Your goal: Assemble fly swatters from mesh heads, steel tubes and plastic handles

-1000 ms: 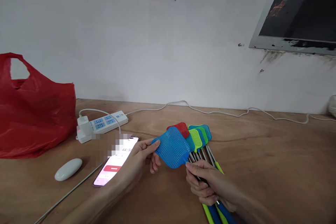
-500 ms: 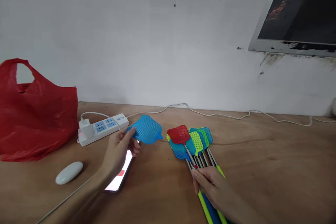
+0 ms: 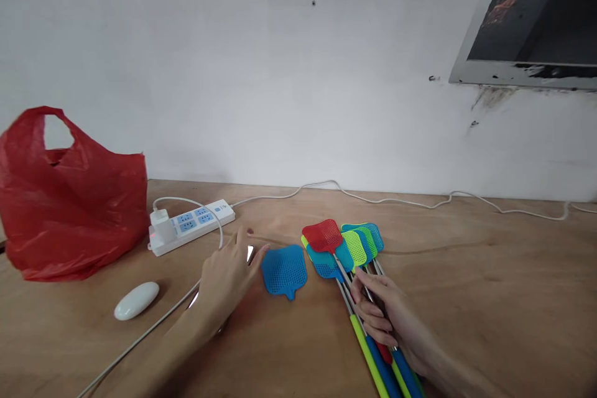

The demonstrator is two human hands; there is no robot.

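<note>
Short of the bench's [image 3: 489, 298] far edge, loose blue swatter head [image 3: 284, 270] lies neck toward us — just right of our spread, unclenched left hand [image 3: 226, 277]; our right hand [image 3: 385, 311], farther off, grips a metal rod [image 3: 369, 293].

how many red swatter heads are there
1 visible: the red swatter head lies over other swatter heads, beyond and left of the right hand. More may be hidden underneath.
</note>
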